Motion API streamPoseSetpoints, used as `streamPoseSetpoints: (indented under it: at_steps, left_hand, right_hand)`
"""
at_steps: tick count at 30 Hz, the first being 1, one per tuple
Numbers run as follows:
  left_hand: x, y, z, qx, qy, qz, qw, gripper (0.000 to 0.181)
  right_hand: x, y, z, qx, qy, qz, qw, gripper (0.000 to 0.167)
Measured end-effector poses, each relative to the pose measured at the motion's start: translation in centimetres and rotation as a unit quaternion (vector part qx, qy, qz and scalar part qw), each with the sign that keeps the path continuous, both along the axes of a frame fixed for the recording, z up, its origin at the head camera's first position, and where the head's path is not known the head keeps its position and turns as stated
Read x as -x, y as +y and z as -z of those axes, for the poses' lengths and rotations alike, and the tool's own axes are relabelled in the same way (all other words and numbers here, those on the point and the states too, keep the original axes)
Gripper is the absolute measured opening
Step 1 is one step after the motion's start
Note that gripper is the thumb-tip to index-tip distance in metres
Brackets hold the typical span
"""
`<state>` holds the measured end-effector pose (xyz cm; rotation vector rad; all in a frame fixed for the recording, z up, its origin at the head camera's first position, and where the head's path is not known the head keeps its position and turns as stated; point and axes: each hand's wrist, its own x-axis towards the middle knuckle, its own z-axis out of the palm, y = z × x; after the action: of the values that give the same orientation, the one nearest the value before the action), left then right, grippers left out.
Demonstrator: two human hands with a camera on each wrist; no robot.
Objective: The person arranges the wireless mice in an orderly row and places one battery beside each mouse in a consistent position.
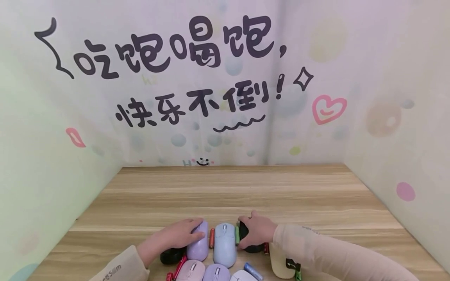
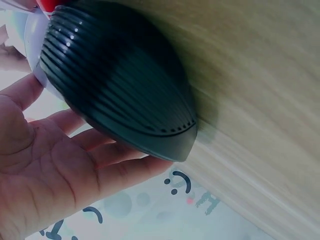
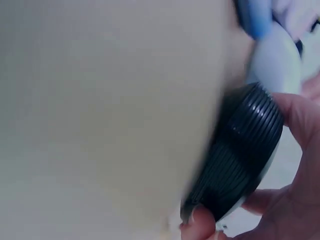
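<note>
Left hand point(image 1: 175, 234) holds purple mouse point(image 1: 198, 251); right hand point(image 1: 259, 230) grips 1 black mouse point(image 3: 242, 152)

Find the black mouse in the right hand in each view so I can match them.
Head: black mouse at the bottom, right of centre, partly covered by the right hand.
Left wrist: can't make it out; the second black mouse, near the left hand, fills the upper left.
Right wrist: right of centre, reaching lower down.
Landmark in head and right wrist: right hand.
</note>
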<state>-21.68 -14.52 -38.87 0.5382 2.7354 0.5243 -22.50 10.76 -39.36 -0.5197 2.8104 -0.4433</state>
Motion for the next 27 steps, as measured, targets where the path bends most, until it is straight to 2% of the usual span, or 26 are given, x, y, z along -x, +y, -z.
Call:
streamPoseSetpoints:
  at_steps: [3,5,10,13,15,17,20,27]
  left_hand:
    - [-0.1,0.0,0.0,-0.001,-0.002,-0.003,1.0,0.055]
    - [0.0,0.1,0.0,-0.001,-0.004,-0.004,1.0,0.056]
    - [0.0,0.3,0.0,-0.002,-0.005,0.0,1.0,0.057]
    - [0.1,0.4,0.0,-0.004,-0.005,0.001,1.0,0.057]
    - [0.1,0.3,0.0,-0.004,-0.003,-0.002,1.0,0.058]
    - [0.2,0.1,0.0,-0.005,-0.001,-0.003,1.0,0.058]
    - [0.2,-0.1,0.1,-0.002,0.001,0.0,1.0,0.058]
    - [0.1,-0.2,0.1,0.002,0.0,0.005,1.0,0.058]
  right_hand:
    - [1.3,0.6,-0.7,0.017,-0.007,-0.005,0.9998,0.08]
    - [2.7,1.4,-1.4,0.019,0.001,-0.003,0.9998,0.081]
    - [7.8,5.5,-2.7,-0.017,0.043,0.018,0.9987,0.081]
    - [11.3,9.1,-2.5,-0.047,0.062,0.028,0.9966,0.08]
    - [13.3,11.5,-1.9,-0.053,0.057,0.04,0.9962,0.08]
    - [14.7,13.5,-1.2,-0.055,0.045,0.054,0.996,0.08]
    - [15.4,15.6,-0.4,-0.044,0.017,0.076,0.996,0.081]
    - [15.6,17.3,0.7,-0.026,0.014,0.093,0.9952,0.079]
